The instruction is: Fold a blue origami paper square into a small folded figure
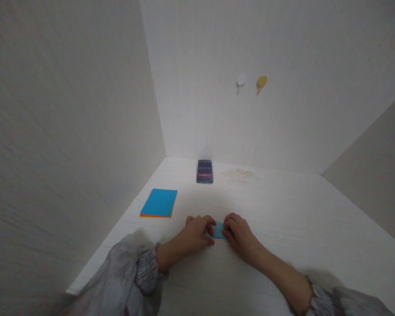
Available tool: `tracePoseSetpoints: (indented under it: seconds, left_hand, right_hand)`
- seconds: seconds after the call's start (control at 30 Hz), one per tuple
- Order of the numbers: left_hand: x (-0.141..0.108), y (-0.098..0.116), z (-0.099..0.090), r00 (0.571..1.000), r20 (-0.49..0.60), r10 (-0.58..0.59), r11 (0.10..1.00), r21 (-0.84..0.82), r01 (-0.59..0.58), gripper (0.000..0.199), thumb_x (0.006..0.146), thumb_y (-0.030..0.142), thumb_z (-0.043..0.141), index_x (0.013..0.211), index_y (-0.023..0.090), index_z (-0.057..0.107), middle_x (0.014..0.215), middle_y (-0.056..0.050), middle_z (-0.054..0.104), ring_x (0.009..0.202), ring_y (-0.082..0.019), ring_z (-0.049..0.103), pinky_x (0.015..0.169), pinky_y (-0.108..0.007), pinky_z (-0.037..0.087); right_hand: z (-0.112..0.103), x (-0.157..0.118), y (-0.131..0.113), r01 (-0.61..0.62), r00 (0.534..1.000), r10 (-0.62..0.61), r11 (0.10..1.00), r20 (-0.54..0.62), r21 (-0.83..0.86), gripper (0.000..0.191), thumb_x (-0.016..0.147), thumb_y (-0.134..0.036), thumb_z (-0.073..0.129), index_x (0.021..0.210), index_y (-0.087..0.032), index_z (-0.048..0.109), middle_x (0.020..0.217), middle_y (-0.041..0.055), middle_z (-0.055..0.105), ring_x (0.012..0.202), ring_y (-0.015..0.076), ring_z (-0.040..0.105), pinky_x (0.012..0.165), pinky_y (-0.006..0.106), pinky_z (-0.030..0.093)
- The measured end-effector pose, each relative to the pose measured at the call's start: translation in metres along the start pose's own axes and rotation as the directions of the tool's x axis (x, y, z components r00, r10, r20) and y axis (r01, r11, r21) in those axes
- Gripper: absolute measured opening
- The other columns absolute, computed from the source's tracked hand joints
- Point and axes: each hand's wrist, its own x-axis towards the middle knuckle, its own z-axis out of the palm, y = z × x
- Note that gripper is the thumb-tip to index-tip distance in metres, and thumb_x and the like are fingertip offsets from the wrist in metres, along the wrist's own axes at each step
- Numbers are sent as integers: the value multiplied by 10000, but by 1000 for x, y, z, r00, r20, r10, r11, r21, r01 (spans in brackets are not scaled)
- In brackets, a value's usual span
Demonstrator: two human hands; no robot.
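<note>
A small folded piece of light blue paper [219,230] lies on the white table between my two hands. My left hand [197,232] grips its left end, with the thumb low and the fingers curled over it. At the right end, the fingers of my right hand [240,235] are bent and pressed onto the paper. Both ends of the paper are hidden under my fingers. Farther left lies a stack of square coloured paper [159,202], blue on top with orange edges showing beneath.
A dark, blurred-out flat object [204,171] rests near the back wall. Right of it is a patch of worn marks [240,173] on the table. A white hook [240,82] and a yellow hook [261,82] are on the back wall. Pale walls enclose both sides.
</note>
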Motion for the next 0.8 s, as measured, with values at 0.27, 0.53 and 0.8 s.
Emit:
tracePoseSetpoints:
  seconds: [0.27,0.53,0.8]
  left_hand:
    - [0,2,-1,1000,15,16,999,-43,-15,346,627,212,611,963,213,527,789,34,606,731,-147,521,731,-281,339]
    - [2,-1,7,999,-9,39,999,-10,-40,273,681,164,534,951,206,521,780,36,613,736,-141,542,791,-310,295]
    - [0,7,7,998,-65,27,998,66,-23,224,728,192,486,949,209,518,782,18,621,821,-185,527,767,-344,246]
  right_hand:
    - [-1,-1,-3,9,1000,-9,1000,-1,-13,48,743,-121,467,728,-164,483,808,47,499,761,169,453,686,313,359]
    - [1,-2,-3,11,1000,-11,999,-3,-34,56,759,-129,448,728,-167,475,811,48,497,760,173,453,679,312,356]
    - [1,-1,-4,8,1000,-8,998,-5,-66,64,754,-122,443,730,-165,485,835,63,509,770,179,467,683,317,356]
